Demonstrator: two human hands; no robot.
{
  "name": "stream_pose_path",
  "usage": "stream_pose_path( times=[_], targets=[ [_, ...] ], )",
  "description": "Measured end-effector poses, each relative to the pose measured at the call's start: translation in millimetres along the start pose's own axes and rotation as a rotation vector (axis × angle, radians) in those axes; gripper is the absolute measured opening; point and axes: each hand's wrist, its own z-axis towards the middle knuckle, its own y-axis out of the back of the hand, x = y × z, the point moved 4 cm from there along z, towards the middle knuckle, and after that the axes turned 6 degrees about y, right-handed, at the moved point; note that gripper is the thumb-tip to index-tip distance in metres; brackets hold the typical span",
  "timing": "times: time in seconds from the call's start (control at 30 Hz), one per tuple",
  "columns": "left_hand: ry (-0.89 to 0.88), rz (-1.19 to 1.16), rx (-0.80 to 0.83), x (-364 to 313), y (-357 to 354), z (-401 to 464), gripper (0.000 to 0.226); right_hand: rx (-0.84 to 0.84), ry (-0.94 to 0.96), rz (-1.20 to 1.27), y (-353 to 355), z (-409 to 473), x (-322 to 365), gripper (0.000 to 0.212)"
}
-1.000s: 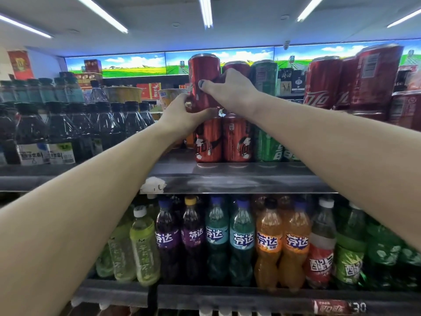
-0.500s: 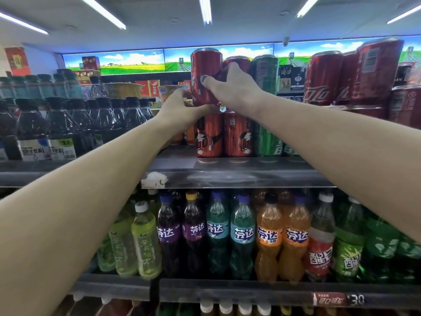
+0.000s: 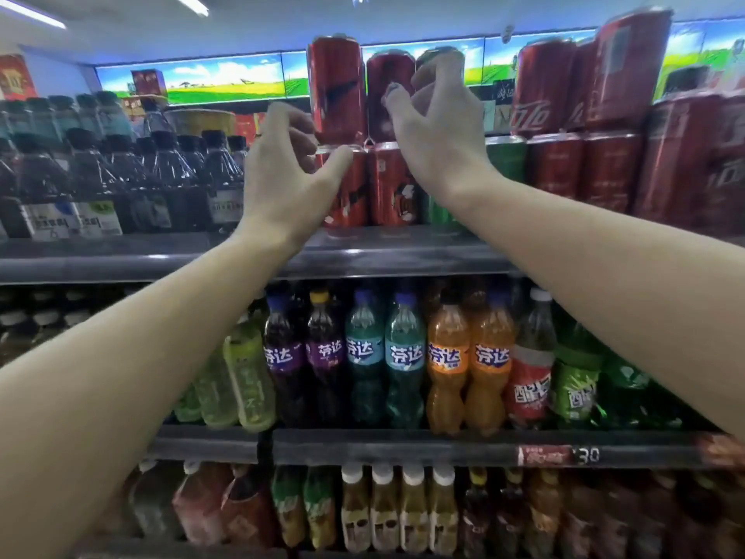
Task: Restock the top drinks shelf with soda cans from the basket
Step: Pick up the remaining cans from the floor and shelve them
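Red aluminium sits just past my fingertips. My left hand (image 3: 288, 177) hangs in front of the lower cans with the fingers loosely curled and nothing in them, thumb stretched toward the right. My right hand (image 3: 437, 127) is the same, fingers relaxed and bent in the air, holding nothing, a little higher and to the right. Between and just beyond them the red soda can (image 3: 336, 88) stands upright on top of a lower red can (image 3: 346, 187), at the left end of the stacked row. Neither hand appears to touch it, though the blur makes the left fingertips hard to judge.

To its right stand another stacked red can (image 3: 389, 94) and, partly hidden behind my right hand, a green can (image 3: 439, 58). Further right, more red cola cans (image 3: 544, 86) are piled two high. All of this rests on the top shelf (image 3: 383, 252). On the left part of that shelf stand dark bottles (image 3: 161, 175); the shelf below holds coloured soda bottles (image 3: 405, 357).

I judge that this can is placed and the stack looks settled. The basket is out of view, so I cannot tell how many cans remain. Room seems to be left on the second layer, so more restocking probably lies ahead.
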Motion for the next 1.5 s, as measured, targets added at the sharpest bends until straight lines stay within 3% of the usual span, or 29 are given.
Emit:
stream_pose_path(
  times=[0.27,0.47,0.63,0.87,1.0,1.13,1.3,1.43,1.5],
  targets=[
    [-0.044,0.094,0.239,14,-84,-153,0.031,0.031,0.041,0.006,44,-139,-57,0.018],
    [0.079,0.069,0.541,35,-154,-298,0.032,0.159,-0.132,-0.104,94,-272,-129,0.02],
    [0.086,0.107,0.867,50,-205,-417,0.029,0.248,-0.42,-0.228,149,-376,-177,0.01],
    [0.258,0.079,1.182,82,-248,-579,0.024,0.188,-0.831,-0.388,224,-543,-235,0.008],
    [0.328,0.125,1.353,109,-268,-667,0.033,0.126,-1.03,-0.458,267,-646,-273,0.007],
    [0.408,0.217,1.489,145,-306,-766,0.038,0.045,-1.22,-0.468,300,-775,-323,0.007],
    [0.418,0.307,1.603,206,-374,-910,0.052,0.064,-1.476,-0.458,323,-969,-403,0.009],
    [0.384,0.361,1.651,267,-425,-1021,0.055,0.201,-1.695,-0.428,322,-1124,-473,0.015],
    [0.381,0.394,1.672,296,-448,-1071,0.051,0.265,-1.781,-0.396,312,-1195,-510,0.032]
  ],
)
